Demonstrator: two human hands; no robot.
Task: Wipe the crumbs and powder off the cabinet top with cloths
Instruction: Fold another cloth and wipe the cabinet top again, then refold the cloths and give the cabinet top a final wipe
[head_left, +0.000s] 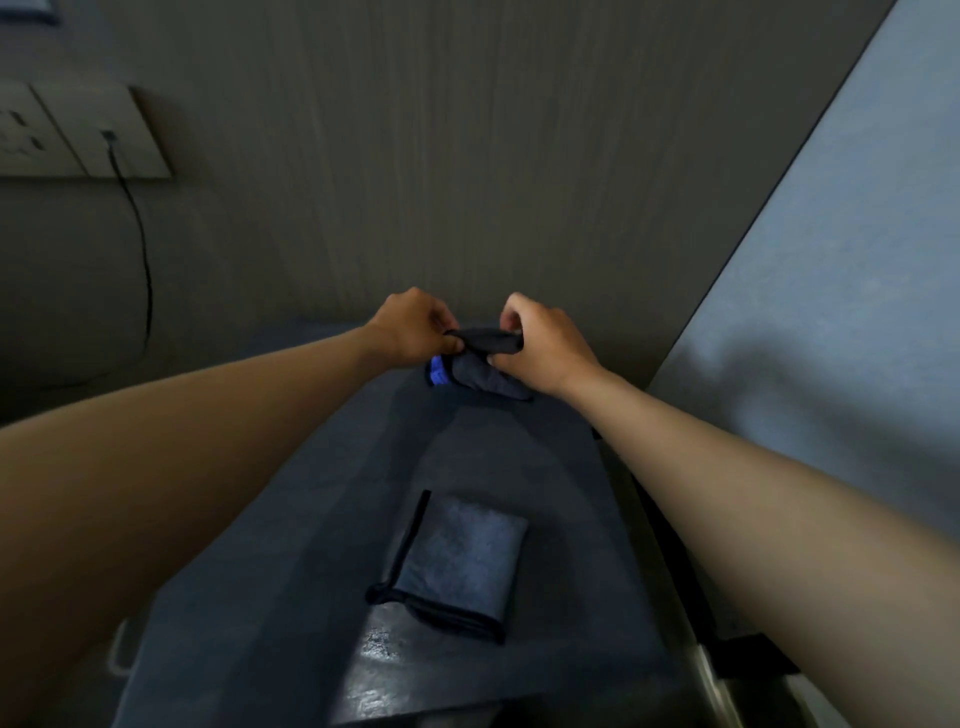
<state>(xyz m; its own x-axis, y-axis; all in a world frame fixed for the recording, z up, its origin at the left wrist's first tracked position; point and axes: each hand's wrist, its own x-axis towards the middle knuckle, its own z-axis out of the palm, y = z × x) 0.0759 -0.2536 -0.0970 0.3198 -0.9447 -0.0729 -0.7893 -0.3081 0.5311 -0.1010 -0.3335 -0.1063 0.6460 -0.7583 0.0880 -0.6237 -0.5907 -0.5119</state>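
A dark cabinet top (561, 499) runs away from me toward the wall. At its far end both hands grip a bunched dark cloth (480, 371) with a blue patch on its left side. My left hand (410, 330) pinches its left upper edge. My right hand (545, 345) holds its right upper part. The lower part of that cloth rests on the top. A second cloth (460, 558), grey, folded flat with a dark border, lies nearer to me in the middle of the top. No crumbs or powder can be made out in the dim light.
A wood-grain wall (467, 156) stands right behind the cabinet. On the left hangs a wall socket panel (78, 135) with a black cable (140, 249) plugged in. A pale wall or panel (831, 260) rises along the right edge. A glossy patch (379, 670) shines near the front.
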